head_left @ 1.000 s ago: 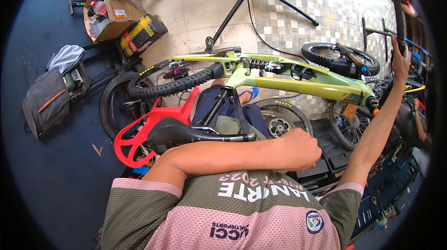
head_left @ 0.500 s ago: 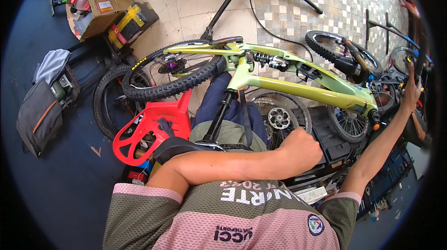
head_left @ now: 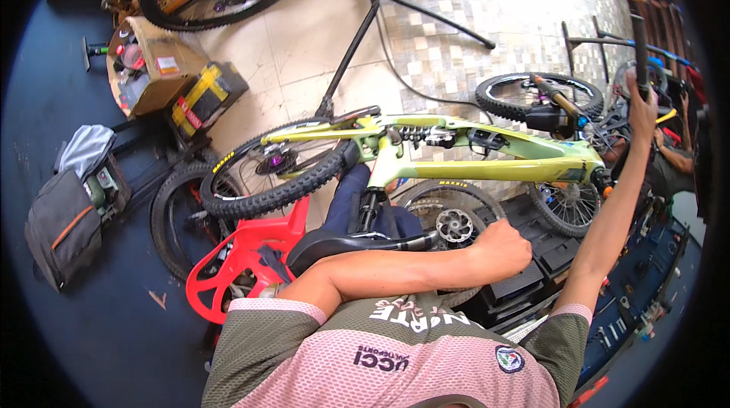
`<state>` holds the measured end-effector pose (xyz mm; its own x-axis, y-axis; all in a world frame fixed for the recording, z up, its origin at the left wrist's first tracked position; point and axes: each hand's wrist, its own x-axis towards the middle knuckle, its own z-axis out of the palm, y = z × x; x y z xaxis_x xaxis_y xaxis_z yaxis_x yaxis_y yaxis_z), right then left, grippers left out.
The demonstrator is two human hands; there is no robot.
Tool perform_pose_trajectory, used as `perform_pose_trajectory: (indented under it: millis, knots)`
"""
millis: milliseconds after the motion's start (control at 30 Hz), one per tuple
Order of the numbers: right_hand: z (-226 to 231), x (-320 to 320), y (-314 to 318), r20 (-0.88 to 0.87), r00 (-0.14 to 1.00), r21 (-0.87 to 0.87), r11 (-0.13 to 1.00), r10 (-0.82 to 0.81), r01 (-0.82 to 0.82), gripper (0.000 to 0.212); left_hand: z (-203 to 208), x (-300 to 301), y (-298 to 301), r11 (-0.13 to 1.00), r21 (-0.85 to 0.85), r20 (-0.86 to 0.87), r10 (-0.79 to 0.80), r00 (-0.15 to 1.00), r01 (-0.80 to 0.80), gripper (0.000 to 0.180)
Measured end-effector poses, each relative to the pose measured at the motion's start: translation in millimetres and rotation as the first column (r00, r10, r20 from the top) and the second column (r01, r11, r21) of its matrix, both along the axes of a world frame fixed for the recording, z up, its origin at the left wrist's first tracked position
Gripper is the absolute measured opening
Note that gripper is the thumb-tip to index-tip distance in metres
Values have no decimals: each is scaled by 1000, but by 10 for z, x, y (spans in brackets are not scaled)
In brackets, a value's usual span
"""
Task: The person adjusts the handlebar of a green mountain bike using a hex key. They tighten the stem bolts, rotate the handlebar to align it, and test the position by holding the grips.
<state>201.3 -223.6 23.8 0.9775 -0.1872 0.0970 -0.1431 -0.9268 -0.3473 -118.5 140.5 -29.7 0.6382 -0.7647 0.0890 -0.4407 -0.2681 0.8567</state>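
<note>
A yellow-green mountain bike (head_left: 487, 168) lies tilted across the view in front of me, its rear wheel (head_left: 285, 184) to the left. Its black saddle (head_left: 312, 247) is tucked against my left forearm, close to my body. My left hand (head_left: 502, 252) is closed in a fist near a loose wheel with a disc rotor (head_left: 455, 226); the inside of the fist is hidden. My right arm reaches far out to the right. There my right hand (head_left: 642, 107) wraps round a dark bar (head_left: 640, 50) beyond the front of the frame; where that bar joins is unclear.
A red plastic chair (head_left: 251, 252) and another wheel (head_left: 179, 218) stand at left, with a grey bag (head_left: 65, 229) and cardboard box (head_left: 152, 66) beyond. Black stand legs (head_left: 351, 58) cross the tiled floor. Tools (head_left: 616, 324) lie at right. Other people are at far right.
The view has shifted, showing more floor and another bike at the top. The saddle now shows more beneath my left forearm. My right hand appears farther up and left, still on the bar.
</note>
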Motion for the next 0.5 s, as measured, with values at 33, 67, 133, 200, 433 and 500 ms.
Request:
perform_pose_trajectory:
  millis: [33, 67, 133, 200, 433, 500]
  knots:
    - [23, 12, 65, 6, 999, 7, 999, 44, -44, 54, -16, -14, -23, 1000, -11, 4, 22, 1000, -22, 9]
    - [41, -12, 143, -7, 999, 15, 999, 36, -36, 54, -52, -35, -37, 1000, -1, 5, 14, 1000, -14, 11]
    - [126, -40, 330, -43, 999, -26, 1000, 6, -7, 55, -84, -44, -47, 1000, -11, 22, 10, 1000, -10, 13]
    - [100, -133, 345, 41, 999, 9, 1000, -8, 7, 57, -97, -53, -40, 1000, 17, 36, -17, 999, 16, 16]
    - [89, -216, 348, 111, 992, -26, 998, -60, 64, 59, -111, 131, 87, 991, -90, -11, -96, 995, 95, 23]
    - [99, -218, 466, 165, 985, -99, 993, -49, 65, 57, -227, 203, 88, 985, -73, -26, -158, 987, 156, 31]
